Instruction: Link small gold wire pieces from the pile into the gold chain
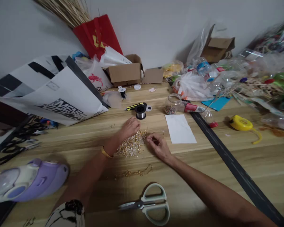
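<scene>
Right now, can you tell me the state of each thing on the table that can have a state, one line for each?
left hand: resting on the bead pile, holds nothing visible
right hand: fingers curled at the pile's edge
bead pile: loose heap
scissors: shut, lying flat
glass jar: open, no lid
tape measure: tape slightly out
cardboard box: flaps open

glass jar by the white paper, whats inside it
The open glass jar holds a shallow layer of small mixed-colour beads at the bottom; the rest looks empty. Single beads are too small to tell apart.
</scene>
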Available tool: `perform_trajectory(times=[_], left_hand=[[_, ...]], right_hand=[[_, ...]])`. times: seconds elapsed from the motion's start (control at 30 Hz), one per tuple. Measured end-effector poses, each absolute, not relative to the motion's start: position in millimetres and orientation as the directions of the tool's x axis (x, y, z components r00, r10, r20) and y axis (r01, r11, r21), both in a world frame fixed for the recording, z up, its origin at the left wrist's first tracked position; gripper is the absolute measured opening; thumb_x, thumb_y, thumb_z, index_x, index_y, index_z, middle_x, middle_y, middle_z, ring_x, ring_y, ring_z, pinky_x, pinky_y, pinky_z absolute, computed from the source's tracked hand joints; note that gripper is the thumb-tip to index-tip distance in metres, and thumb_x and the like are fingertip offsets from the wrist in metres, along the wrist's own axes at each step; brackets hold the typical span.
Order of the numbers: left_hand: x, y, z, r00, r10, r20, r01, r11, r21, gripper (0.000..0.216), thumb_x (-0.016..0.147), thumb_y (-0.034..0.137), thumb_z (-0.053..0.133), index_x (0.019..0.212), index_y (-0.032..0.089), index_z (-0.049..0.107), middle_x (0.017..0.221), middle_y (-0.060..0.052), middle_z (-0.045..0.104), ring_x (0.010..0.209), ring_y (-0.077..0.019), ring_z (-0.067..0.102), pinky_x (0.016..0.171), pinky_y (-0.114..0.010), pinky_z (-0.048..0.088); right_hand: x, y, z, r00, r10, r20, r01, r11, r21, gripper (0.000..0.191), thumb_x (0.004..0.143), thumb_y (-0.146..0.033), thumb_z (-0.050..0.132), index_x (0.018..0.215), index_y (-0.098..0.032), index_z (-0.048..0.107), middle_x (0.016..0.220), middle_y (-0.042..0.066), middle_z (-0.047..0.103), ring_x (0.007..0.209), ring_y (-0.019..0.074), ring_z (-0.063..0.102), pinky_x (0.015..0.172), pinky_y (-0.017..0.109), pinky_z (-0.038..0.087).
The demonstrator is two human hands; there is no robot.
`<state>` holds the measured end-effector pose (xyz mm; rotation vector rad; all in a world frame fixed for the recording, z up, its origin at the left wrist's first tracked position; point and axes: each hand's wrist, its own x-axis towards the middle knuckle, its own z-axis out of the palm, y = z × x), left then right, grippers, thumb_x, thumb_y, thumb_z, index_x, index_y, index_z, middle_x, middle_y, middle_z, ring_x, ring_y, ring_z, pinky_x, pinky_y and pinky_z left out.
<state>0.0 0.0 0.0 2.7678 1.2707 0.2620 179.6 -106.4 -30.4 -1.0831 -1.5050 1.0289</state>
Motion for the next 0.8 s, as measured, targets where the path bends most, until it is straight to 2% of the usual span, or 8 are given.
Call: perform_trajectory(times=[0.17,0.37,0.5,0.8], left_hand=[[-4.4,-10.8,16.6,0.557,0.809,0.188,0.756,-0.588,0.288,0.01,0.081,0.016,0.055,0.075,0.016,0.063,0.077,-0.006,0.062,0.086,-0.0217,0.052,0.079,-0.034,0.043],[-10.4,-47.9,22.2,0.597,0.755,0.27,0.66,-0.654,0.37,0.012,0.083,0.017,0.055,0.073,0.016,0.062,0.073,-0.004,0.061,0.08,-0.0193,0.052,0.076,-0.033,0.043],[-7.5,-79.0,18.1,0.655,0.712,0.253,0.611,-0.696,0.377,0.013,0.085,0.016,0.053,0.074,0.017,0.061,0.074,-0.004,0.06,0.079,-0.0183,0.051,0.076,-0.032,0.043],[-1.0,-113.5,11.9,0.741,0.647,0.18,0.593,-0.756,0.278,0.018,0.09,0.019,0.048,0.077,0.017,0.059,0.08,-0.004,0.056,0.085,-0.0187,0.047,0.082,-0.033,0.041]], right_hand=[[179.6,-107.4,-26.9,-0.123,0.969,0.214,0.116,0.228,-0.967,0.014,0.082,-0.029,0.055,0.076,-0.017,0.058,0.068,-0.001,0.055,0.061,0.0115,0.049,0.054,0.021,0.038],[179.7,-107.6,-26.8,-0.107,0.976,0.188,0.089,0.198,-0.976,0.014,0.082,-0.03,0.056,0.078,-0.016,0.058,0.069,-0.001,0.056,0.062,0.0116,0.05,0.055,0.021,0.039],[179.9,-107.1,-27.2,-0.105,0.975,0.195,0.087,0.204,-0.975,0.015,0.081,-0.03,0.056,0.078,-0.016,0.059,0.07,0.0,0.056,0.063,0.012,0.051,0.056,0.022,0.039],[180.1,-107.8,-27.5,-0.114,0.973,0.199,0.117,0.212,-0.97,0.014,0.083,-0.03,0.055,0.077,-0.017,0.058,0.069,-0.001,0.055,0.062,0.0119,0.05,0.057,0.022,0.039]])
